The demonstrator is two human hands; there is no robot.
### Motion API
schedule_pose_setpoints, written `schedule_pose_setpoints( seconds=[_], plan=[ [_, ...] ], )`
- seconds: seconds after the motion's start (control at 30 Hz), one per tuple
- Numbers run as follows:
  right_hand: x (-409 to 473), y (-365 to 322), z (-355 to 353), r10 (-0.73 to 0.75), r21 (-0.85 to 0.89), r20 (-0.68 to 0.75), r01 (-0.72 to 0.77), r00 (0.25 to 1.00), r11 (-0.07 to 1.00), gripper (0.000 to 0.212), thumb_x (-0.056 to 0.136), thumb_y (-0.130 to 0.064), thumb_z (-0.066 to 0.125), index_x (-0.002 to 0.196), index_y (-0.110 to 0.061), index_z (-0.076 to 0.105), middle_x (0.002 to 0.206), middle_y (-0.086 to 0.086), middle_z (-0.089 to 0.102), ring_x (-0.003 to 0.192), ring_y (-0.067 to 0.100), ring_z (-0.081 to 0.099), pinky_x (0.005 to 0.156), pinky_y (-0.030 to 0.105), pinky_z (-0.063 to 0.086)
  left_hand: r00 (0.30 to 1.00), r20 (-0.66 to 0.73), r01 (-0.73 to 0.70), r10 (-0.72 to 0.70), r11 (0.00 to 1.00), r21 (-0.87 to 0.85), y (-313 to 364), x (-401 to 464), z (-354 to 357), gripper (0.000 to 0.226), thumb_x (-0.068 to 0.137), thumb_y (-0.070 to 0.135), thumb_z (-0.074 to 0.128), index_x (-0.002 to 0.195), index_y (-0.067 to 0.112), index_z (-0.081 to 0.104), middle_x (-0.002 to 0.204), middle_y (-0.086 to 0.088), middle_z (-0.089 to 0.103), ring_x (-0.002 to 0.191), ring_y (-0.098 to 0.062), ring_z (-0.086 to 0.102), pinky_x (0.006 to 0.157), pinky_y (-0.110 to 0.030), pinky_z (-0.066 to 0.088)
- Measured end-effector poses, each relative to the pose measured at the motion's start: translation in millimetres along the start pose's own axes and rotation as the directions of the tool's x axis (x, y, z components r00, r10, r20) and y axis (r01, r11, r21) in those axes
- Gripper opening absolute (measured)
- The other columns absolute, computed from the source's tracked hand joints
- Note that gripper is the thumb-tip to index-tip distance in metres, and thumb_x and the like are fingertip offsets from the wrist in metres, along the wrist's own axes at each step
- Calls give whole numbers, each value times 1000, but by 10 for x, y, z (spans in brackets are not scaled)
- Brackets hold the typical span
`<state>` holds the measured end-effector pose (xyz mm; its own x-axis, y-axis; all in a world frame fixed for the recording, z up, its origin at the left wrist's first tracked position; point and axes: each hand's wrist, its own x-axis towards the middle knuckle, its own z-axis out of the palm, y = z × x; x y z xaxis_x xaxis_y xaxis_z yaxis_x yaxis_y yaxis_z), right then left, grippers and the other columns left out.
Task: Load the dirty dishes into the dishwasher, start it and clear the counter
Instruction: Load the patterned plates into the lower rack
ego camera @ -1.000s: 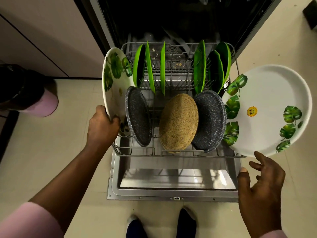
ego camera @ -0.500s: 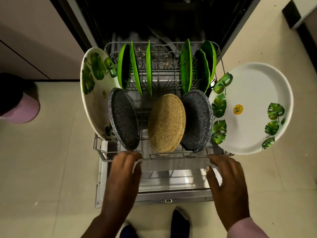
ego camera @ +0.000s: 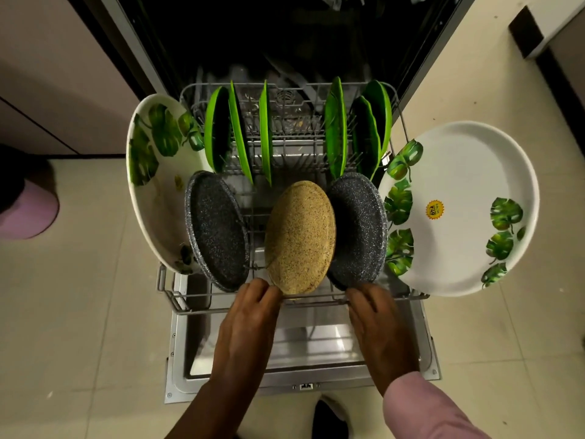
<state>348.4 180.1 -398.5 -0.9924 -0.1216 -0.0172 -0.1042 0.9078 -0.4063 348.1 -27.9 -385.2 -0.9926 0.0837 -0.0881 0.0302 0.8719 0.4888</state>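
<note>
Far left, a purple rounded object (ego camera: 27,210) sits on the tiled floor (ego camera: 79,312), only partly in view, well apart from the machine. Then the open dishwasher (ego camera: 285,42), its door (ego camera: 304,353) folded flat and the lower rack (ego camera: 180,299) drawn out over it.

Across the load: a big white leaf-print plate (ego camera: 158,185) leans out past the rack's left edge, smears showing on its face. Just beside it, a dark speckled plate (ego camera: 217,231) on edge, then a tan speckled plate (ego camera: 299,237) in the middle, then a second dark speckled plate (ego camera: 359,231). Behind them, a back row of green plates (ego camera: 266,134), all upright between the tines. On the right, another large white leaf plate (ego camera: 459,210) with a yellow sticker hangs well outside the rack's edge.

Now the hands, both at the rack's front rail. Left hand (ego camera: 250,324) has fingers curled over the wire just below the tan plate's lower rim, thumb alongside; a narrow, closed hold on the rail. Right hand (ego camera: 376,324), pink sleeve (ego camera: 424,410) behind it, curls its fingers onto the same rail under the right dark plate. A dark shoe (ego camera: 329,419) shows below the door.
</note>
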Motion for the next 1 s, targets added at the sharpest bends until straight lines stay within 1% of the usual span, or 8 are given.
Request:
schedule_pose_setpoints(
  seconds=[0.13,0.27,0.5,0.63,0.73,0.8,0.87,1.0],
  plan=[
    [109,-46,-62,-27,-37,-16,26,1000,999,34,75,3,73,101,-15,61,96,5,58,77,19,57,59,18,38,999,36,1,-2,1000,31,10,38,5,30,74,3,78,90,21,59,92,5,51,77,-12,46,48,-24,39],
    [106,-55,-40,41,45,38,-43,998,998,27,84,-4,64,99,-24,55,96,-2,54,79,16,56,58,26,50,992,124,11,-14,1000,27,12,14,-14,38,67,0,78,91,22,58,93,5,48,76,-11,45,48,-21,35],
    [136,-94,4,136,13,109,-138,985,990,26,86,-4,62,98,-26,54,97,-3,53,79,15,56,60,28,51,972,236,-6,4,1000,10,-22,91,-109,38,76,8,71,101,29,53,101,9,48,82,-8,47,56,-19,36],
    [249,-151,11,161,-27,113,-159,980,987,30,85,-1,63,97,-26,50,98,-2,52,80,16,55,60,28,49,977,211,-44,39,999,18,-30,250,-186,31,89,12,53,114,30,49,115,8,48,99,-11,48,68,-21,32],
    [469,-216,-30,114,-87,92,-107,989,991,21,87,-8,60,95,-25,51,98,0,53,85,20,55,66,25,43,982,184,-44,41,999,15,-54,465,-239,29,87,10,55,111,27,52,114,4,52,98,-14,52,66,-22,30],
    [638,-231,-13,94,-125,84,-83,992,989,11,95,-19,48,87,-27,50,91,-3,49,91,27,54,70,26,37,983,173,-58,54,998,23,-85,634,-273,22,89,13,56,105,27,52,112,3,53,96,-15,54,66,-22,32],
    [806,-236,18,99,-112,9,-97,995,989,8,91,-19,47,89,-27,46,91,-1,51,86,28,56,67,28,39,986,157,-60,56,998,19,-123,803,-295,15,89,15,57,98,26,52,109,3,53,93,-18,58,64,-25,37],
    [1195,-208,31,93,-101,7,-92,996,991,46,65,3,76,99,-19,53,98,11,58,76,30,62,57,30,50,989,124,-78,79,997,-15,-172,1157,-325,17,86,11,62,98,23,59,105,2,58,86,-19,62,61,-25,41]
  ],
)
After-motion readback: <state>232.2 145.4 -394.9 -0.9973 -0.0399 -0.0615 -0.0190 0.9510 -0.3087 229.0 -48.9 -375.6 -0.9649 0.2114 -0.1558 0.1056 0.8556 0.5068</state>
